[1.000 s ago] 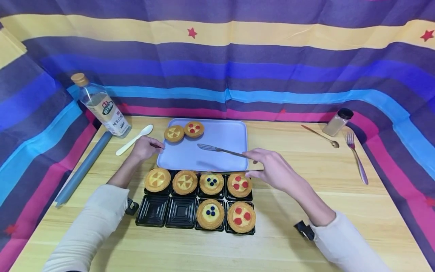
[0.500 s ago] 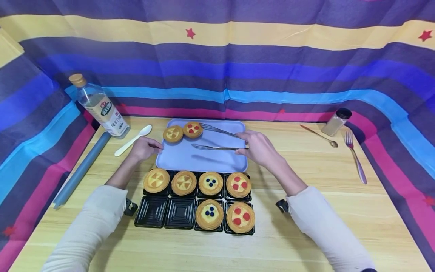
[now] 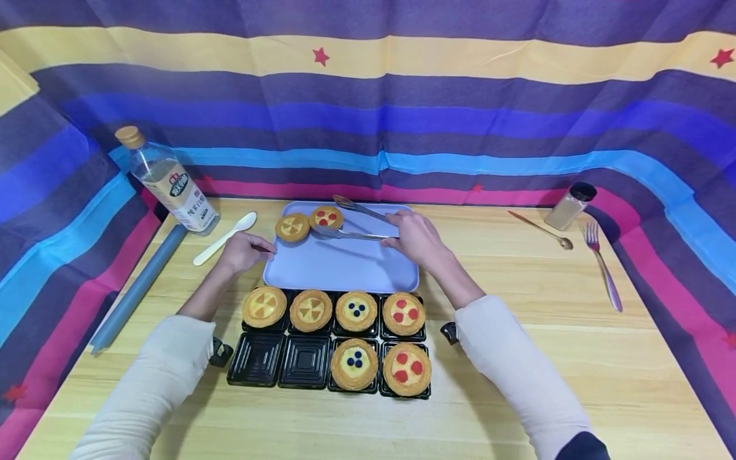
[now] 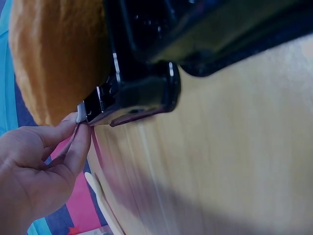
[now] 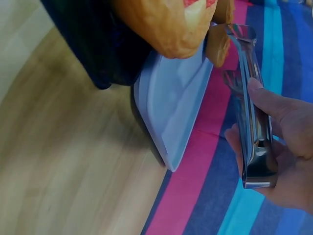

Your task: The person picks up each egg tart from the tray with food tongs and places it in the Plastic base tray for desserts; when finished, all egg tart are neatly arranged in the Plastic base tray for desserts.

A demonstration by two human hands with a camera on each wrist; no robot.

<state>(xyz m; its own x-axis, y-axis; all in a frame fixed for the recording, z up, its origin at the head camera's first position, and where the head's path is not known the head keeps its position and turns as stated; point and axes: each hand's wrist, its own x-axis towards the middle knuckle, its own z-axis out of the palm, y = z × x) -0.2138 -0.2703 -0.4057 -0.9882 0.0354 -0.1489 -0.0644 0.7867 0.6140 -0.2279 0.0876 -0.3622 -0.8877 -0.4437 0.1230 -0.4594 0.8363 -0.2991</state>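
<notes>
Right hand: the right hand (image 3: pixel 415 237) grips a pair of shiny metal tongs (image 3: pixel 352 221) by the hinge end, fingers and thumb curled round the two arms; the arms stand apart, one tip behind and one in front of the red-dotted round tart (image 3: pixel 326 218) at the far left of the pale lilac rectangular plastic tray (image 3: pixel 356 268).
Left hand: the left hand (image 3: pixel 246 250) pinches the tray's left rim between thumb and curled fingers.
Head view only: whole layout; a second round tart with a yellow wedge pattern (image 3: pixel 292 227) sits just beside the red-dotted one; the black plastic tart holder with eight square wells (image 3: pixel 280 359) lies just in front of the tray, six wells filled, the two near-left wells bare.
Left wrist view only: thumb and forefinger of the left hand (image 4: pixel 36 169) closed on a thin edge (image 4: pixel 82 113); much of the frame is blurred, dark holder and a tart looming above.
Right wrist view only: the tongs (image 5: pixel 249 110) from behind, thumb pressed on one arm, the right hand (image 5: pixel 283 147) wrapped round them; whether the tips touch the tart cannot be told.
Around: a clear glass bottle with a tan cap (image 3: pixel 167 180), a white plastic spoon (image 3: pixel 225 237) and a grey-blue rolled tube (image 3: pixel 138 287) on the left; a small black-lidded spice jar (image 3: pixel 570 206), a slim metal spoon (image 3: pixel 540 230) and a metal fork (image 3: pixel 602 267) on the right, well apart from the hands.
In the way: the right hand covers the tongs' hinge end.
</notes>
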